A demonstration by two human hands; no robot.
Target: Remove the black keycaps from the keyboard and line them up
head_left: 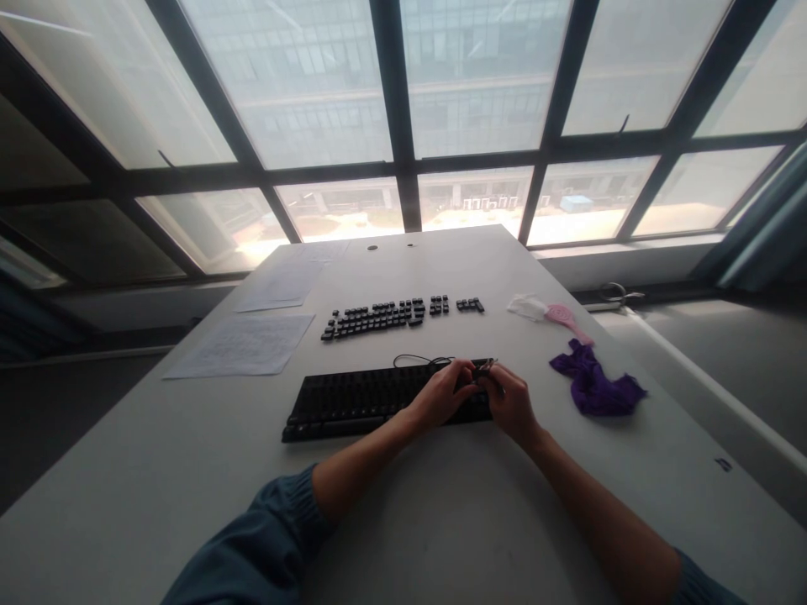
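A black keyboard (pixel 359 399) lies near the front of the white table, with its thin cable (pixel 413 358) looped behind it. My left hand (pixel 446 388) and my right hand (pixel 509 397) meet over its right end, fingertips pinched close together. Between them is a small dark piece with thin wire-like ends (pixel 485 365), possibly a keycap puller. Both hands look closed on it; the fingers hide most of its shape. Behind the keyboard, loose black keycaps (pixel 378 318) stand in rows, with smaller groups of keycaps (pixel 470 305) to their right.
Printed paper sheets (pixel 243 346) lie at the left. To the right are a crumpled purple cloth (pixel 598 382), a pink item (pixel 561 316) and a clear plastic wrapper (pixel 526 307). A small dark scrap (pixel 723 464) sits by the right edge. Windows rise beyond the table (pixel 403 512).
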